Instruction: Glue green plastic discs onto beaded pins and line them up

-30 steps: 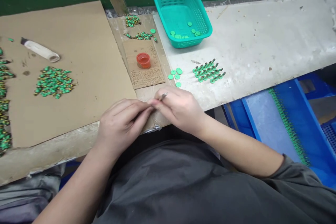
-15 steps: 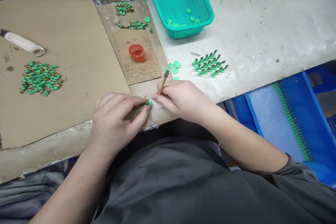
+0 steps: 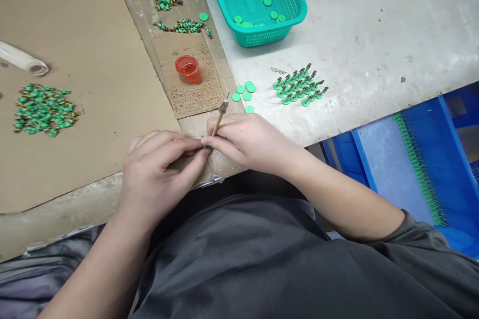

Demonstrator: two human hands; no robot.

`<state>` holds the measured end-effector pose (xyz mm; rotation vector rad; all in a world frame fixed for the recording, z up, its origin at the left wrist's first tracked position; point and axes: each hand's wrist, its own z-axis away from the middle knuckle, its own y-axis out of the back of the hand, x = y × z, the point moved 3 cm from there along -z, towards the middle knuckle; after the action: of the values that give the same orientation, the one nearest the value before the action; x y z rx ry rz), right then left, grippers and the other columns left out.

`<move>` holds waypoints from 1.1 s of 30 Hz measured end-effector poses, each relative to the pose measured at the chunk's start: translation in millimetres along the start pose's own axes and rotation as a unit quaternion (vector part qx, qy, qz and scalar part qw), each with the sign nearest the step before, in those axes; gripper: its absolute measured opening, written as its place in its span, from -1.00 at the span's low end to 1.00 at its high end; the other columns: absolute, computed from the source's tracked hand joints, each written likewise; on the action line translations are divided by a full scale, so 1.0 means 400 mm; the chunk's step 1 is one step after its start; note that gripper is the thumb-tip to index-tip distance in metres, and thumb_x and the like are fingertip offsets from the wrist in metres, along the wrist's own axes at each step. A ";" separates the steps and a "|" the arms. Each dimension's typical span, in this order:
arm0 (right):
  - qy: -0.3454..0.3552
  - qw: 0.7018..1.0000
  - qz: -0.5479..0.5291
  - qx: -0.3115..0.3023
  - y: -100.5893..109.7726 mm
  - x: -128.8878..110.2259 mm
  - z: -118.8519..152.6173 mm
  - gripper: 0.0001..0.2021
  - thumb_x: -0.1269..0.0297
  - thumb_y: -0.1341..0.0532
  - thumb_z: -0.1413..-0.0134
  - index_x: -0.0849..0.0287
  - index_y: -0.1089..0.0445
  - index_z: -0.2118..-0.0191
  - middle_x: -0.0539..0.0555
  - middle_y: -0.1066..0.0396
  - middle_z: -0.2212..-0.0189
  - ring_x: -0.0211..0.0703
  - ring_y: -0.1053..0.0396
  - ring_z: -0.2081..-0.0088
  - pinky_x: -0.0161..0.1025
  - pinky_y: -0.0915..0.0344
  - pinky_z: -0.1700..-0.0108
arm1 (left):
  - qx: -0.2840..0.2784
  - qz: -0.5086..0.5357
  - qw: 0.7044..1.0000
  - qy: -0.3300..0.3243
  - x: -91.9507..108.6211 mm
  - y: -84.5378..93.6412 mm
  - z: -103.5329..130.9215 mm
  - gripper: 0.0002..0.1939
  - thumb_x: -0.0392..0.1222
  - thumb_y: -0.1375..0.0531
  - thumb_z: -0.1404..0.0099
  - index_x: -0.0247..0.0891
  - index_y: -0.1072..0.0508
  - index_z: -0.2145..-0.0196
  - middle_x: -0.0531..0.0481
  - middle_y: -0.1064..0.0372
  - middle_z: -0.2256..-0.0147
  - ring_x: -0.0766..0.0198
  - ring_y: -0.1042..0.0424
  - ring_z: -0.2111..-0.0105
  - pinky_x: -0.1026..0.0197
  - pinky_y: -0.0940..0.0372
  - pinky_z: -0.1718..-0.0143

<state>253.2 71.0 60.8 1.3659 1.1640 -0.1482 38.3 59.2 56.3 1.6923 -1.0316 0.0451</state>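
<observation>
My left hand (image 3: 159,172) rests at the bench's front edge, thumb and forefinger pinched on a small dark-and-green figure (image 3: 208,147), mostly hidden by fingertips. Against it, from the right, come the fingertips of my right hand (image 3: 249,142). That hand is closed round a thin wooden-handled brush (image 3: 220,117), its dark, fine tip pointing up and away. Several loose green discs (image 3: 247,96) lie just beyond my right hand. Farther right, rows of dark figures on green discs (image 3: 299,84) stand on the bench.
A red cup (image 3: 188,69) of liquid sits on cardboard (image 3: 175,102). Behind is a teal basket (image 3: 262,37) with green discs. Piles of green-and-gold pieces (image 3: 45,109) lie left, near a whitish tube (image 3: 22,59). Below right, a blue crate (image 3: 452,159) holds a row of green pieces.
My right hand has moved left to meet my left fingertips, carrying the brush. The green disc seen between my left fingers is now covered. The view has shifted slightly.
</observation>
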 end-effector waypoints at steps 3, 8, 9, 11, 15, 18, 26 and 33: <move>0.003 1.000 -0.007 0.006 0.004 -0.001 -0.003 -0.70 0.23 -0.25 -0.76 0.12 -0.70 0.08 0.12 -0.76 0.05 0.02 -0.72 -0.09 -0.08 -0.59 -0.27 | 0.001 -0.005 1.000 -0.002 0.001 -0.002 0.001 -0.89 -0.10 -0.42 -0.60 -0.06 -0.66 0.16 0.07 -0.71 0.22 0.17 -0.65 0.20 0.02 -0.37 0.06; -0.005 1.000 0.006 -0.015 0.005 -0.002 -0.007 -0.73 0.22 -0.26 -0.74 0.05 -0.71 0.06 0.11 -0.78 0.05 0.08 -0.71 -0.07 -0.04 -0.60 -0.27 | -0.004 -0.019 1.000 -0.011 0.005 -0.003 0.005 -0.90 -0.15 -0.38 -0.63 -0.09 -0.64 0.14 0.03 -0.72 0.18 0.15 -0.66 0.16 0.03 -0.36 0.03; -0.003 1.000 0.008 -0.020 0.005 -0.003 -0.008 -0.71 0.22 -0.23 -0.76 0.09 -0.71 0.05 0.13 -0.78 0.04 0.07 -0.71 -0.07 -0.04 -0.59 -0.28 | -0.005 -0.020 1.000 -0.014 0.006 -0.003 0.005 -0.90 -0.16 -0.38 -0.64 -0.10 -0.64 0.15 0.02 -0.72 0.18 0.15 -0.65 0.16 0.03 -0.36 0.03; 0.000 1.000 0.012 -0.028 0.006 -0.005 -0.011 -0.66 0.21 -0.19 -0.79 0.15 -0.70 0.04 0.16 -0.77 0.04 0.05 -0.72 -0.07 -0.06 -0.57 -0.30 | -0.008 -0.023 1.000 -0.016 0.007 -0.003 0.006 -0.89 -0.17 -0.38 -0.64 -0.11 -0.63 0.15 0.02 -0.72 0.18 0.15 -0.64 0.16 0.03 -0.36 0.03; 0.001 0.999 0.012 -0.038 0.010 -0.008 -0.022 -0.68 0.24 -0.20 -0.77 0.10 -0.68 0.09 0.12 -0.75 0.08 0.04 -0.71 -0.09 -0.11 -0.55 -0.30 | -0.015 -0.027 0.999 -0.011 0.004 -0.001 0.006 -0.88 -0.18 -0.36 -0.65 -0.13 -0.63 0.14 0.00 -0.72 0.18 0.14 -0.63 0.15 0.02 -0.35 0.03; 0.002 0.999 0.014 -0.045 0.011 -0.009 -0.028 -0.69 0.26 -0.21 -0.77 0.05 -0.66 0.09 0.07 -0.74 0.10 0.01 -0.70 -0.09 -0.13 -0.55 -0.28 | -0.024 -0.024 0.999 0.000 0.004 0.002 0.006 -0.87 -0.16 -0.35 -0.66 -0.14 -0.63 0.15 -0.01 -0.72 0.17 0.13 -0.65 0.14 0.02 -0.36 0.03; -0.044 0.996 0.037 -0.065 0.002 -0.011 -0.031 -0.67 0.21 -0.20 -0.79 0.15 -0.64 0.10 0.13 -0.71 0.13 0.04 -0.67 -0.03 -0.08 -0.52 -0.16 | -0.030 -0.018 0.999 0.036 0.017 0.002 0.001 -0.89 -0.13 -0.34 -0.64 -0.11 -0.67 0.11 0.06 -0.70 0.22 0.16 -0.65 0.16 0.02 -0.33 0.03; -0.077 0.977 -0.086 0.181 0.051 -0.014 0.059 -0.70 0.22 -0.28 -0.71 0.13 -0.54 0.21 0.04 -0.67 0.22 -0.15 -0.63 0.18 -0.21 -0.49 0.01 | -0.047 0.013 0.996 0.070 0.013 0.007 0.016 -0.84 -0.03 -0.31 -0.66 0.02 -0.71 -0.06 0.08 -0.70 0.15 0.15 -0.66 0.14 -0.01 -0.38 -0.01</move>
<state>277.5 55.0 73.1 1.5365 1.1598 -0.6061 36.8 50.8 58.6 1.5677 -0.9374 0.1284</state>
